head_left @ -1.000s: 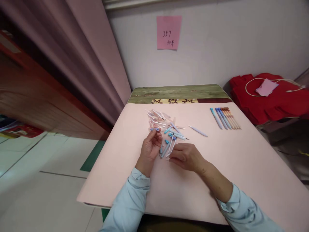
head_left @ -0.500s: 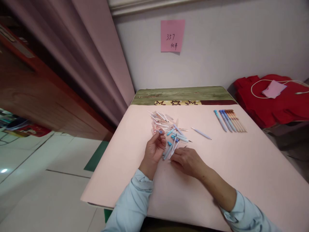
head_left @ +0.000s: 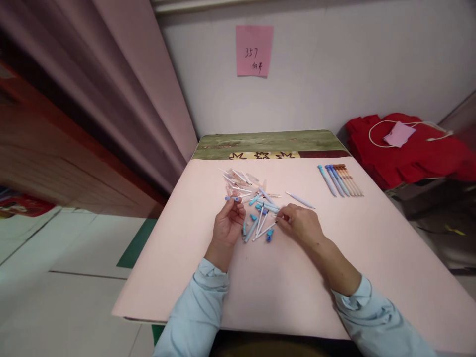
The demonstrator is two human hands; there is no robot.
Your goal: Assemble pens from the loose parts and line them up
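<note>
My left hand pinches a short light-blue pen barrel between thumb and fingers, its open end towards me. At the right side of a pile of pen parts, my right hand has its fingers closed together; whatever is between them is too small to make out. Around them lie white refills, a pale blue barrel and small blue caps. A clear-and-pink heap of parts lies behind my left hand. One slim lavender pen barrel with a dark tip rests apart, beyond my right hand.
A row of assembled pens, blue and brown-topped, lies at the table's far right. The table has a pale pink cover. Red cloth with a white cable sits beyond the right edge. A pink note hangs on the wall.
My right hand has moved right and away from me, uncovering blue caps and a refill on the table. The barrel in my left hand has turned more sideways. The view has shifted slightly right.
</note>
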